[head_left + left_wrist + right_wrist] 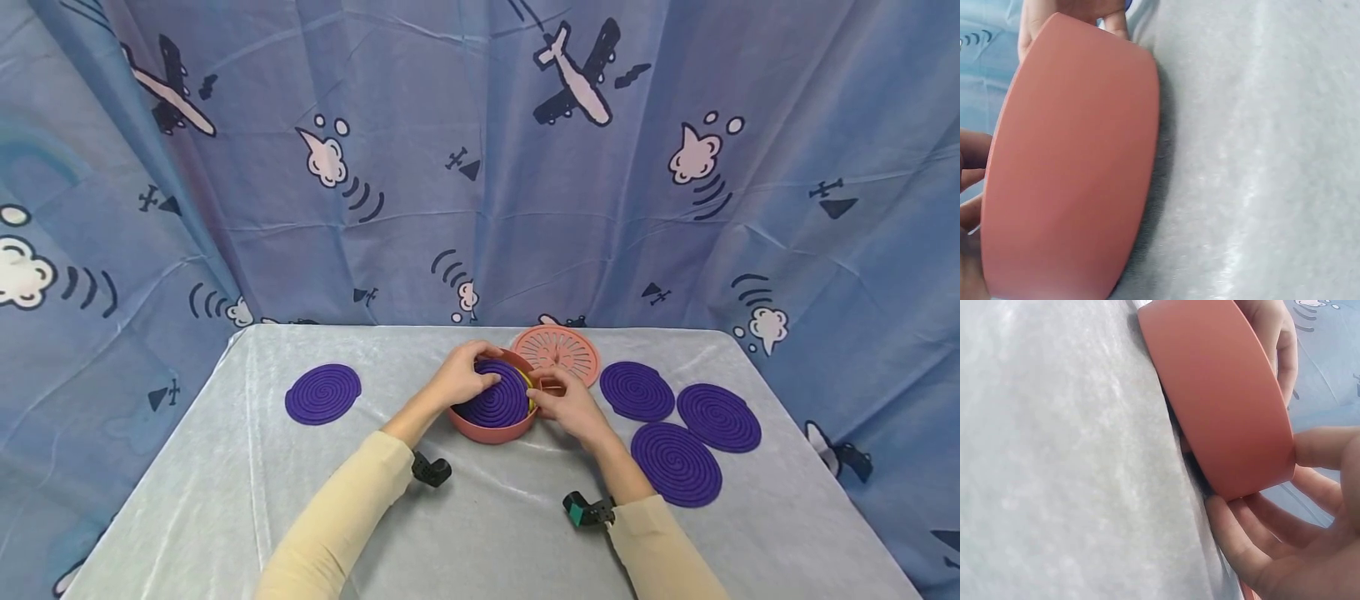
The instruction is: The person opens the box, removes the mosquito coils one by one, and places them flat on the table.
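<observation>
A round salmon-coloured box [491,432] sits on the table, with a purple spiral mosquito coil [495,404] lying tilted inside it. Something yellow [532,400] shows at the box's right inner edge. My left hand [462,373] reaches over the left rim and pinches the coil, its thumb on the upper face; the fingertips are partly hidden. On the right, my right hand [568,406] grips the box wall. The right wrist view shows its thumb at the rim and its other fingers [1241,540] curled along the side.
A slotted salmon lid [581,354] lies behind the box. Three more purple coils [636,392] [718,418] [675,464] lie flat on the right of the white-covered table [487,533], and another coil [323,394] on the left. A patterned blue curtain [420,167] hangs behind.
</observation>
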A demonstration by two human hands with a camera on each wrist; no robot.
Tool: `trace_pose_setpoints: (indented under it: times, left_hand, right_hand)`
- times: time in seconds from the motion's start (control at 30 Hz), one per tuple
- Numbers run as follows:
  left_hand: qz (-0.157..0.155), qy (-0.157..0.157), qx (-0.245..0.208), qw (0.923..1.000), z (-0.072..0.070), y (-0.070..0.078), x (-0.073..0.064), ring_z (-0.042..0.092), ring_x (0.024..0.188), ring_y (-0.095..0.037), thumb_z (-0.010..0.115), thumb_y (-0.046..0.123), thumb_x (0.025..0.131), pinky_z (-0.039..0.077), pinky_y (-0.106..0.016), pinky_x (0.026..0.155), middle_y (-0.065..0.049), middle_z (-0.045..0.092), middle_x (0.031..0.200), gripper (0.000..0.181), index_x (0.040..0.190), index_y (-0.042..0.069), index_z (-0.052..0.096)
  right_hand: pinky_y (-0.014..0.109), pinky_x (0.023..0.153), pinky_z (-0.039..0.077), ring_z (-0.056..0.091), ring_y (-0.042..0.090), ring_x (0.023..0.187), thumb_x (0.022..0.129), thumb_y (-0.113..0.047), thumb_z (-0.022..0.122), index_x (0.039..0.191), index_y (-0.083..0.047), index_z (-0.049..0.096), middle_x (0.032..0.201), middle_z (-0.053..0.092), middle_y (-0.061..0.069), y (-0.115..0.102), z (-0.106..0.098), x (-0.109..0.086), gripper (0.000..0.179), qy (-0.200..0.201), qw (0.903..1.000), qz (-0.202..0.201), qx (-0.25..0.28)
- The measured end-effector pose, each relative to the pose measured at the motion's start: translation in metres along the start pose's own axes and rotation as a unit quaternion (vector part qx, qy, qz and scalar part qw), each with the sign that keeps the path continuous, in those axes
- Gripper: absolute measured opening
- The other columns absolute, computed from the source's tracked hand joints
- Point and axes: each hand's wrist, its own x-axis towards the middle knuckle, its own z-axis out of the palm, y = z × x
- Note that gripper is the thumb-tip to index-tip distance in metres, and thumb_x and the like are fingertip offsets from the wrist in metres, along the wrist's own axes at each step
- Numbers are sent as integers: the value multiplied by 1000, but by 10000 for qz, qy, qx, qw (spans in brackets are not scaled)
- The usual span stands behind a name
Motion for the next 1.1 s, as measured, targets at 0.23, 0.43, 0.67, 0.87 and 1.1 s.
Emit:
trace_pose_setpoints:
  times: [0.23, 0.43, 0.67, 0.87, 1.1]
  left_hand:
    - [-184, -183, -104, 9996, -8, -2, 1, 64, 110, -27, 76, 6, 87, 49, -42, 99, -12, 70, 115, 32, 118, 3, 70]
    - [-258, -479, -130, 9984, -14, 1, 1, 64, 105, -24, 76, 4, 87, 49, -40, 97, -11, 69, 111, 32, 118, 4, 69]
    - [-229, -567, -238, 9978, -21, 2, -2, 63, 106, -24, 74, -3, 87, 48, -41, 98, -10, 69, 111, 36, 121, 4, 68]
    - [-175, -317, -159, 9992, -28, 6, -7, 63, 104, -25, 72, -1, 90, 49, -41, 96, -11, 69, 114, 35, 124, 4, 67]
    - [-274, 11, -103, 9996, -42, 17, -12, 63, 94, -25, 70, 1, 92, 52, -40, 86, -12, 68, 115, 36, 127, 6, 66]
  right_hand:
    - [42, 86, 58, 61, 33, 115, 99, -13, 67, 135, -2, 59, 135, 54, 24, 2, 0, 1, 38, 12, 10000, 49, -10]
    - [41, 86, 59, 61, 31, 114, 98, -14, 69, 134, -3, 60, 135, 55, 23, 2, 0, 0, 38, 35, 10000, 76, 36]
    - [43, 87, 58, 60, 33, 116, 98, -15, 69, 136, -3, 59, 136, 54, 23, 0, -1, -1, 41, 6, 9999, 108, 66]
    - [40, 84, 59, 60, 33, 114, 98, -10, 68, 135, -2, 60, 134, 54, 24, 2, 0, -1, 38, 8, 10000, 62, 70]
    - [39, 84, 59, 59, 34, 116, 98, -10, 68, 134, -3, 60, 134, 55, 24, 1, 0, 1, 38, 38, 10000, 56, 12]
